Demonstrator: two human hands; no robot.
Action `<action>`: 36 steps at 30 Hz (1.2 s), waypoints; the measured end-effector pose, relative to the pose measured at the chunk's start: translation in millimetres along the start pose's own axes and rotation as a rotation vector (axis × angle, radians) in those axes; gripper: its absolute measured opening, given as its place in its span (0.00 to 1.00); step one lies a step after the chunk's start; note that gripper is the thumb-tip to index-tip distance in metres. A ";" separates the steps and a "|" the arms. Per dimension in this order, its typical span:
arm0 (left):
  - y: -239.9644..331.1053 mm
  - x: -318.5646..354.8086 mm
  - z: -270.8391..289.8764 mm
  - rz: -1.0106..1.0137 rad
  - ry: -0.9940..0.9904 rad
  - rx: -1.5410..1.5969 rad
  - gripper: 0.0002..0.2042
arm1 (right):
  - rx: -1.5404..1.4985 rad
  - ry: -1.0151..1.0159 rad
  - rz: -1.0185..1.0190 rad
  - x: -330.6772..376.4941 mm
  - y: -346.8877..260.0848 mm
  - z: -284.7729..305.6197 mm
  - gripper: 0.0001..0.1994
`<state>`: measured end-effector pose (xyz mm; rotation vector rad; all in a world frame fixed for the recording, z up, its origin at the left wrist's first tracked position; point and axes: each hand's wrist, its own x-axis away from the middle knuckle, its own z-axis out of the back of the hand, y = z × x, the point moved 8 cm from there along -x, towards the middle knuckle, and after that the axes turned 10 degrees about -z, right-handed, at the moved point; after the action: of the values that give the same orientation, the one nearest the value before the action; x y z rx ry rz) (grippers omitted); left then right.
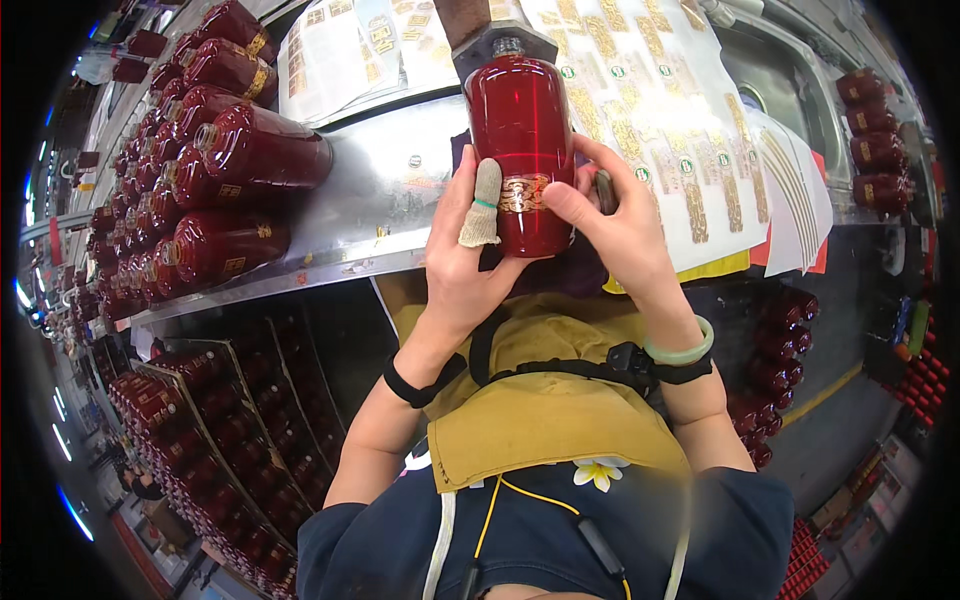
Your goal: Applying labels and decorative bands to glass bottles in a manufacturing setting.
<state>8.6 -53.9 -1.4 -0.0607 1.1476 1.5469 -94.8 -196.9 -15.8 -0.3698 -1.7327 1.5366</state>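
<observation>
A glossy dark-red bottle lies with its clear neck pointing away from me, against a dark metal block. A gold patterned decal sits across its side near the base. My left hand is closed along the bottle's left side, a cloth finger cover on its thumb. My right hand grips the right side, its thumb at the decal's right edge. A small dark object shows at the right fingers; I cannot make out its kind. The bottle's underside is hidden.
Several red bottles are stacked on the metal bench at left, more in racks below. Decal sheets cover the right side of the bench near a metal sink. More red bottles stand far right.
</observation>
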 end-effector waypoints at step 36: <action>-2.9 -5.9 7.3 0.080 0.089 -0.033 0.44 | 0.786 -0.124 1.302 53.7 -74.8 -15.2 0.12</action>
<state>16.8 -53.7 4.1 -0.1077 1.2069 1.6478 -99.2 -167.5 72.7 -1.0959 -0.6982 2.9967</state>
